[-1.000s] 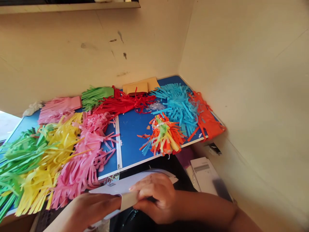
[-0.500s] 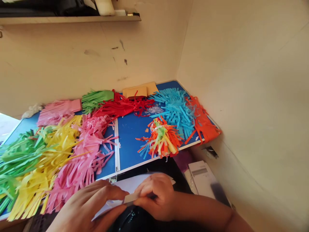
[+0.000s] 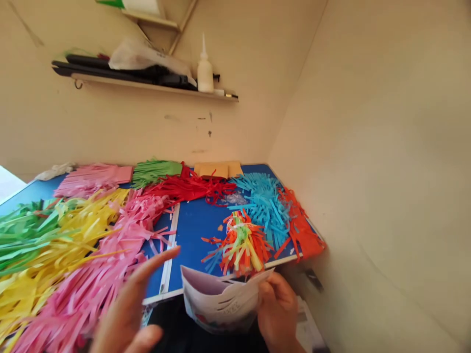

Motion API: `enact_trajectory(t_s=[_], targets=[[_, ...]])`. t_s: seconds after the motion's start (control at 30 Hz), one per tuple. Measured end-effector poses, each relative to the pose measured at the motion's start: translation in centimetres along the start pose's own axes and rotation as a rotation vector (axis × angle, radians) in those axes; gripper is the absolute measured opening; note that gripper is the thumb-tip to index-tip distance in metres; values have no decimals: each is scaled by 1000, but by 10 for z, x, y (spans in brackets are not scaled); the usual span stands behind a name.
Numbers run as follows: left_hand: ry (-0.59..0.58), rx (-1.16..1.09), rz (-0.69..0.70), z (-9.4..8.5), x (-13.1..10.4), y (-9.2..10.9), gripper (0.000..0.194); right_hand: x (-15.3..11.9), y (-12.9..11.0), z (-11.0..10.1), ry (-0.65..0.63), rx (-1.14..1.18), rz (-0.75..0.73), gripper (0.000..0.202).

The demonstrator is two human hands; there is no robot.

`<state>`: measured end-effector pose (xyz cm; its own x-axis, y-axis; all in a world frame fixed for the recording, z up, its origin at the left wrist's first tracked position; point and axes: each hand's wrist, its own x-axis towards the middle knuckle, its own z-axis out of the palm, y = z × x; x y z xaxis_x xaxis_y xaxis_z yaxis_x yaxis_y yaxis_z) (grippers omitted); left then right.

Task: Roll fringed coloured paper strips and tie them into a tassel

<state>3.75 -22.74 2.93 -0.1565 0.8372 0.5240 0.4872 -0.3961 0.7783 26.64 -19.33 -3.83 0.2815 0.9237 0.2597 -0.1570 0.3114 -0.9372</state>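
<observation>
Right hand (image 3: 277,311): closed on white paper (image 3: 221,301), gripping its 3 o'clock edge.
Left hand (image 3: 128,309): open, fingers spread, empty, at paper's 9 o'clock.
Tassel (image 3: 241,242): on table (image 3: 195,230), at paper's 12 o'clock.

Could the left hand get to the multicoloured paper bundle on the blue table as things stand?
Probably yes. The left hand is open and holds nothing, raised over the table's near edge. Bare blue table lies between it and the multicoloured bundle; the white paper in the right hand sits lower.
</observation>
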Motion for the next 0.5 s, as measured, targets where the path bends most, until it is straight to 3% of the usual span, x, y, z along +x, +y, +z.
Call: enact_trajectory(t_s=[0.1, 0.2, 0.27, 0.37, 0.4, 0.5], targets=[[22, -49, -9, 35, -15, -22, 43, 3, 21, -4, 201, 196, 159, 28], [138, 82, 24, 59, -28, -37, 22, 4, 38, -10, 238, 219, 201, 37], [175, 109, 85, 68, -36, -42, 27, 4, 47, -17, 231, 201, 192, 39], [218, 53, 110, 78, -46, -46, 71, 2, 59, -27, 243, 161, 223, 42], [233, 58, 95, 81, -49, -47, 78, 2, 62, -29, 247, 160, 241, 43], [269, 170, 63, 87, -54, -48, 55, 1, 67, -28, 224, 216, 311, 46]])
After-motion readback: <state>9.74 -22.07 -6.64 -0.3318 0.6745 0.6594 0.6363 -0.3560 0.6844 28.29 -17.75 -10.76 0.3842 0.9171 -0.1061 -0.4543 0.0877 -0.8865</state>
